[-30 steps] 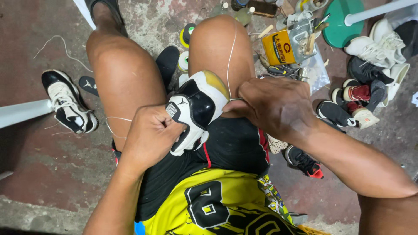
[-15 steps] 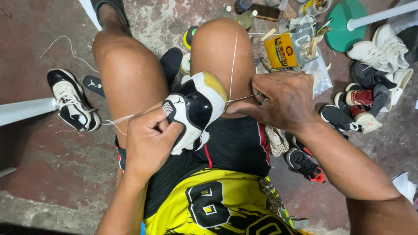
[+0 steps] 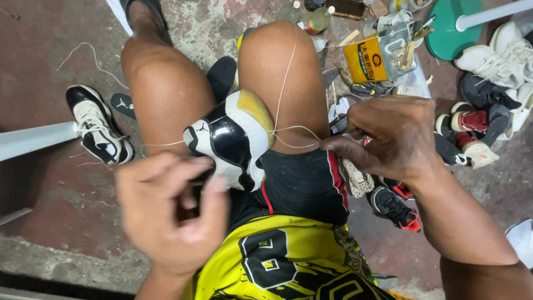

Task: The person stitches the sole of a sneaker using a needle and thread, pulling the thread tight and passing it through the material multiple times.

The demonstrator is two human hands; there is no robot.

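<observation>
Workshop floor seen from above. The floor (image 3: 50, 33) is worn concrete, stained dark red, with a pale scuffed patch (image 3: 194, 22) at upper centre and a grey raised edge (image 3: 55, 261) along the bottom left. A white bar (image 3: 33, 139) crosses the left margin. A green stool base (image 3: 449, 33) with a white leg (image 3: 494, 14) stands at upper right. Loose white string (image 3: 89, 53) lies at upper left. Lighting is even and artificial.

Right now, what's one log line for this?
left hand: pulling thread | right hand: pulling thread | shoe: clamped between knees
</observation>
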